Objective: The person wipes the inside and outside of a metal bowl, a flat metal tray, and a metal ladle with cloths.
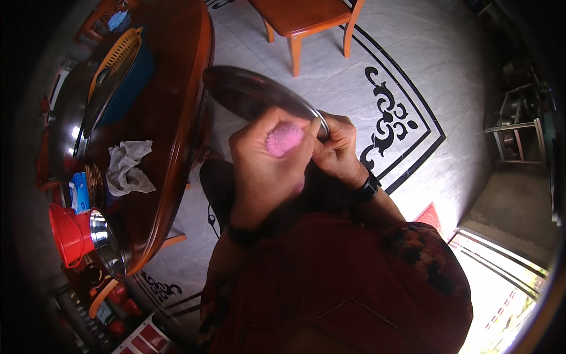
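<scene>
A round, dark metal lid or shallow pan [247, 90] is tilted in front of me, its shiny rim towards my hands. My right hand [338, 150] grips that rim at its near right end, a dark watch or band on the wrist. My left hand [269, 163] is closed around a bunched pink cloth [284, 139] and lies against the rim beside the right hand. The dark object's underside and part of the cloth are hidden.
On the wooden table [177, 146] at left are a crumpled grey cloth [129, 168], a blue basin [128, 97] with an orange basket [121, 53], a large metal wok [66, 128], a tissue pack [79, 192], a red bucket [68, 236] and a steel bowl [108, 243]. A wooden chair [305, 17] stands ahead.
</scene>
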A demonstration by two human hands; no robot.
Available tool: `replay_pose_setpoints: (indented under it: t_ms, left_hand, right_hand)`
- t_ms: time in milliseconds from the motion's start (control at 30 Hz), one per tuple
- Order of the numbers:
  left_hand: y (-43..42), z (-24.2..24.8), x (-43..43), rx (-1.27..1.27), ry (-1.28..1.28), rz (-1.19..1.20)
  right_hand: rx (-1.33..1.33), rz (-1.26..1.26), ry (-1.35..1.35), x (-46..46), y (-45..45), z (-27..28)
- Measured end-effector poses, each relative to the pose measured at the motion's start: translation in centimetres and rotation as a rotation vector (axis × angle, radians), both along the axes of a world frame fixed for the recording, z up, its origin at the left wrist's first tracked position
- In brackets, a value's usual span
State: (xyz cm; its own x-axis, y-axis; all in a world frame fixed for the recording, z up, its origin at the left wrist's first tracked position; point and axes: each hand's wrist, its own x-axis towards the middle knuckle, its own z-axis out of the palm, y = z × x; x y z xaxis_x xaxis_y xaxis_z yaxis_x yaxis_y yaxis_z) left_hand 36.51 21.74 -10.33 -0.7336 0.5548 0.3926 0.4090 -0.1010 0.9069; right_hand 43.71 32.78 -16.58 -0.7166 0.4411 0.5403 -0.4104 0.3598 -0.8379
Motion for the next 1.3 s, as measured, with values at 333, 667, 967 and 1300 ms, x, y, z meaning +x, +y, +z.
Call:
replay_pose_setpoints:
  t_ms: [333, 667, 967, 1300]
  left_hand:
    - [-0.1, -0.3, -0.3, 0.015, -0.047, -0.024]
    - [-0.2, -0.5, -0.7, -0.014, -0.126, -0.109]
    - [-0.3, -0.9, -0.5, -0.002, -0.066, -0.056]
    - [-2.1, -1.8, -3.3, 0.008, -0.109, -0.24]
  right_hand:
    - [0.017, -0.016, 0.035, -0.7, -0.1, 0.3]
    - [0.084, -0.076, 0.005, -0.2, -0.2, 0.2]
    - [0.081, -0.047, -0.022, -0.5, 0.1, -0.7]
    - [-0.026, 0.005, -0.025, 0.0, 0.4, -1.7]
